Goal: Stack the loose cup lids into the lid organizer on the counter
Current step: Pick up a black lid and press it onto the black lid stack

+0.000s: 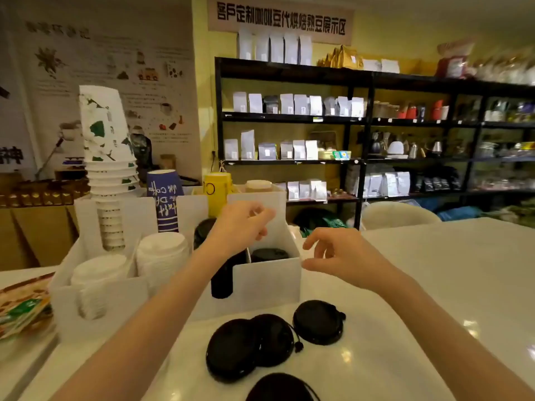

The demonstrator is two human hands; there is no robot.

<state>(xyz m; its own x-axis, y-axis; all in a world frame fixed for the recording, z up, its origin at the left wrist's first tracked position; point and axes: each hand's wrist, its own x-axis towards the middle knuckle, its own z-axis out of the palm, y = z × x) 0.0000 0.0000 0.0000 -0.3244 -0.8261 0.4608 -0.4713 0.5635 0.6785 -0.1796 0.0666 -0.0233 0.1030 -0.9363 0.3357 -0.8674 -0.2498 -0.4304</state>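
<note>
A glossy white counter (434, 285) fills the near ground and catches small bright spots of ceiling light toward its right edge. Behind it the wall (390, 39) is pale yellow. A black metal shelving unit (364, 123) runs along that wall from the middle to the right edge of the view, its shelves lined with white, grey and dark pouches, and with kettles and jars further right. White and gold bags stand along its top. Above hangs a pale banner (280, 20) printed with black Chinese characters. At the left a large illustrated poster (115, 68) covers the wall, with brown cardboard boxes (34, 227) below it.
</note>
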